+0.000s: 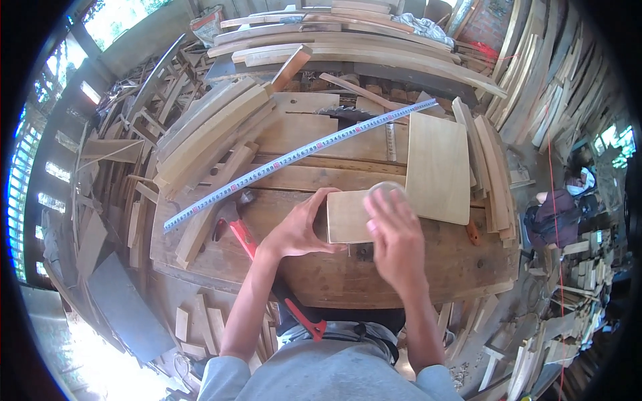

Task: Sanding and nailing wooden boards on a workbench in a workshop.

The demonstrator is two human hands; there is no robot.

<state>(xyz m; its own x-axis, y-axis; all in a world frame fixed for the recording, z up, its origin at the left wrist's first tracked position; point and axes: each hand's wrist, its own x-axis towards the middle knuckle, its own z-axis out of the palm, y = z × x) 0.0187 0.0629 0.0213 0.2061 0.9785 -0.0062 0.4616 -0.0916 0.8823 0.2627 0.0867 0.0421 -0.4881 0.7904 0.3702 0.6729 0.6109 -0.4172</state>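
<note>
My left hand (pixel 301 228) curls around the left end of a pale wooden block (pixel 349 224), its thumb and fingers at opposite edges. Over the block's right part is my right hand (pixel 399 237), smeared by motion. A rounded greyish thing (pixel 386 188) shows at its fingertips, too blurred to name. Right of the block lies a larger pale board (pixel 438 167) with rounded corners. A claw hammer (pixel 242 234) with a red and black handle rests beside my left forearm, which partly hides it. A long measuring strip (pixel 301 157) runs diagonally across the workbench (pixel 321 277).
A toothed circular saw blade (pixel 346 115) sticks up through the far bench top. Stacked timber (pixel 217 130) borders the left, and upright planks (pixel 491 177) the right. An orange-handled tool (pixel 473 232) lies near the board. Another person (pixel 555 217) is at far right.
</note>
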